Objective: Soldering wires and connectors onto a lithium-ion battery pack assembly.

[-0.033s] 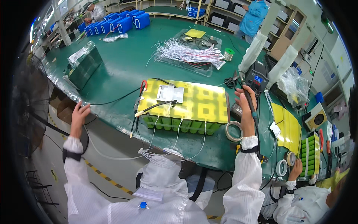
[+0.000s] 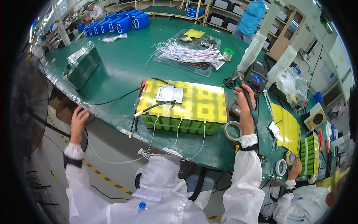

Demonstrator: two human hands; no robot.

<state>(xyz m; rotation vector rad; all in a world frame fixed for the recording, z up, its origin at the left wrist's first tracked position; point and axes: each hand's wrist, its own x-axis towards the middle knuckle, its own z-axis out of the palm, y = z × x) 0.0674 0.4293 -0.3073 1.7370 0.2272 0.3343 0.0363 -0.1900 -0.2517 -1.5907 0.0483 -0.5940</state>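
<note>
Bright, even overhead light, prob. ceiling fixtures; colours vivid, no dim corners inside the frame. Shadows soft and short, e.g. under the yellow battery pack (image 2: 184,104) on the green table (image 2: 123,67). Glare on clear plastic bags (image 2: 294,86) at right and on the foil-wrapped block (image 2: 84,63) at left. Heavy fisheye: table edge bows, shelves lean, black vignette rings the pic, w/ slight red fringing at far left. Centre sharp; far background and rim soft. Little motion blur on hands.
</note>
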